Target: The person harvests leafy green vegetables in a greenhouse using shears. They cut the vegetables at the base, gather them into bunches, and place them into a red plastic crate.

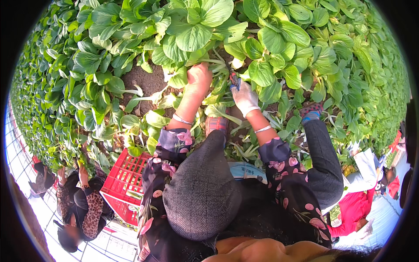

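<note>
My bare left hand (199, 78) is curled around the base of a leafy bok choy plant (193, 37), and leaves hide its fingertips. Just to the right, my right hand (245, 97) wears a white glove with blue at the fingers. It grips the red and dark handle of a knife (233, 78), whose dark blade points up among the leaf stalks close to my left hand. Another bok choy plant (262, 70) stands right of the knife. Cut leaves, some yellowing (216, 110), lie on the soil below both hands.
A red plastic crate (126, 186) stands at my left. My shoe (216, 124) and my other foot (311, 109) rest among the plants. One person (78, 203) crouches at left, others (356, 206) at right. Dense bok choy (366, 65) spreads ahead. Bare soil (150, 78) shows left of my hand.
</note>
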Motion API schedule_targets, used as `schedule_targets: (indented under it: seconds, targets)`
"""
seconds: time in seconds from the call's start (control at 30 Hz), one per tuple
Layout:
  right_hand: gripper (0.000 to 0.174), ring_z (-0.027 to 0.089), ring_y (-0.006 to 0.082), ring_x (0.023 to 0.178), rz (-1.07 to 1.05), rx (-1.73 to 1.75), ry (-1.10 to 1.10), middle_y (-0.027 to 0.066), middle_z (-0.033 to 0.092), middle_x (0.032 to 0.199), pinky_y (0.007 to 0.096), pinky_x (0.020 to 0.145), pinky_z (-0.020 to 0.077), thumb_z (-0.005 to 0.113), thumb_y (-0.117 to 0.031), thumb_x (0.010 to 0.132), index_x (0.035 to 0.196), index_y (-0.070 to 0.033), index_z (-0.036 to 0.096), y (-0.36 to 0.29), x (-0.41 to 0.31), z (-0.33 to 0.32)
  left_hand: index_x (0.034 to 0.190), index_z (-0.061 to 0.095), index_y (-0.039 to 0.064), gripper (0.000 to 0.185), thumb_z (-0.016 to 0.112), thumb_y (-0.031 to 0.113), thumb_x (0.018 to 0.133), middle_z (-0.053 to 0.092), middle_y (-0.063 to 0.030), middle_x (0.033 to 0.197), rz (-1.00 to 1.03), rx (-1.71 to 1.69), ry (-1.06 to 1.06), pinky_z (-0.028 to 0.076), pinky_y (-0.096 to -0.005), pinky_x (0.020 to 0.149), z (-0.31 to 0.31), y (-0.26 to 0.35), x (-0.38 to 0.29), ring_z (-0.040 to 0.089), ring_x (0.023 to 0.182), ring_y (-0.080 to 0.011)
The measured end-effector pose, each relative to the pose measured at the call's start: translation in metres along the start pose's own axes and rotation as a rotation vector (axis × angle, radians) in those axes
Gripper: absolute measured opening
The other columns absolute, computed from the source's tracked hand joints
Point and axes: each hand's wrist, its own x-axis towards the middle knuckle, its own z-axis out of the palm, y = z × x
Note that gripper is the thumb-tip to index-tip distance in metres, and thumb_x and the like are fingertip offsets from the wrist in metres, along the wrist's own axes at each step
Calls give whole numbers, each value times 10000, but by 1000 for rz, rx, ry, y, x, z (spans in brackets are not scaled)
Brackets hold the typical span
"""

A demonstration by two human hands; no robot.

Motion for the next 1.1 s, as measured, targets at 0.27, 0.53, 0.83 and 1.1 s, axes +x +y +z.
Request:
schedule_targets:
  seconds: [0.27,0.53,0.83,1.1]
  targets:
    - [391,667,434,1048,18,-37,-130,258,679,1155,517,919,534,620,-275,897,1192,-17,625,-31,17,-24,954,683,89,200,721,206,796,718,-163,914,72,118,51,586,-455,745,21,-9,-8,712,838,-359]
    - [418,649,435,1093,72,-16,-247,260,667,1191,486,958,518,602,-263,892,1221,-6,612,-16,13,-34,998,608,119,183,652,141,821,673,-181,950,36,-67,110,581,-477,635,15,1,-37,697,770,-389]
    - [306,657,113,718,79,1305,-88,44,676,947,262,642,562,697,3,867,1156,-26,604,11,-59,-26,922,625,159,195,771,122,798,694,-37,874,154,-419,338,549,-387,630,-23,-6,-88,683,723,-268]
    - [348,636,131,640,110,1640,-128,57,686,914,273,572,522,741,-36,857,1175,5,605,-22,-72,-55,977,645,100,274,776,12,753,701,-65,966,514,-308,337,542,-382,753,-65,18,-124,683,828,-295]
